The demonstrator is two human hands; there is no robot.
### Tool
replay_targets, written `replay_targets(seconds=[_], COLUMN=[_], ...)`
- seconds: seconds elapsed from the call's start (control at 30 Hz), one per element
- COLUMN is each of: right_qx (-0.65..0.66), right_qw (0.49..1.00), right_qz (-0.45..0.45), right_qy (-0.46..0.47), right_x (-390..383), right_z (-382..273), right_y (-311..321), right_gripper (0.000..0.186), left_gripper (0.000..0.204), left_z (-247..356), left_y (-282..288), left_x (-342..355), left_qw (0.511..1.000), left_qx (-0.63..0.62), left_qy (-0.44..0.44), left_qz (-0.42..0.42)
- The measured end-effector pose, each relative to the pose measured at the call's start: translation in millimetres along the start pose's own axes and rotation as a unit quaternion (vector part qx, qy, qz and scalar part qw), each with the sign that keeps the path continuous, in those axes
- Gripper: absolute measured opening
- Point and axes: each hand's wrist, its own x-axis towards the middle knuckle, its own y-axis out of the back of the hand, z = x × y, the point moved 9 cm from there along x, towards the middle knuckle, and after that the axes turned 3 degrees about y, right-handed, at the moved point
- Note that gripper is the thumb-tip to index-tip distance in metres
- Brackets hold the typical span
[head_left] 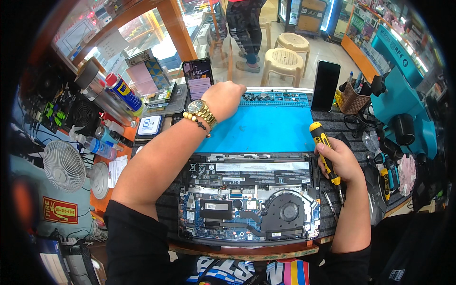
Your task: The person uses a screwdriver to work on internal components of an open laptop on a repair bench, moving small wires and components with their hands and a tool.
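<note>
My left hand [225, 99], with a gold watch and beads at the wrist, is at the top-left of the blue mat [254, 130], beside the parts tray [273, 98]. Its fingers curl away from me, hiding what they pinch, if anything. My right hand [341, 159] grips a yellow-and-black screwdriver [322, 137], pointed down beside the laptop. The laptop [237, 173] lies with its bottom off, exposing battery, board and fan [289, 211]. Tweezers [330, 206] lie right of it.
Upright phones [196, 76] [325, 85] flank the mat. Bottles [126, 92] and a white fan [66, 166] stand left. A teal microscope [394, 104] and pen holder [354, 99] stand right. Beyond the bench are stools [283, 61] and a standing person [244, 28].
</note>
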Motion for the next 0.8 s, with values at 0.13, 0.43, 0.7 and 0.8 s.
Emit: replay_targets(seconds=[0.13,0.43,0.7,0.8], right_qx=[-0.005,-0.008,-0.013,-0.007], right_qw=[1.000,1.000,1.000,1.000], right_qz=[-0.001,-0.001,0.000,0.003], right_qy=[0.003,0.002,0.006,0.002], right_x=[0.4,-0.2,1.1,0.1], right_z=[0.7,-0.3,0.5,0.5], right_y=[0.6,-0.2,0.9,0.4], right_gripper=[0.043,0.043,0.041,0.039], left_gripper=[0.025,0.029,0.033,0.033], left_z=[8.5,4.3,14.5,7.9], left_y=[6.3,-3.0,-3.4,-5.3], left_x=[-5.4,-1.3,-3.2,-0.7], left_qw=[0.999,1.000,0.997,0.998], left_qx=[-0.033,-0.009,-0.034,-0.022], left_qy=[-0.021,-0.009,-0.010,-0.015], left_qz=[0.014,-0.029,-0.072,-0.053])
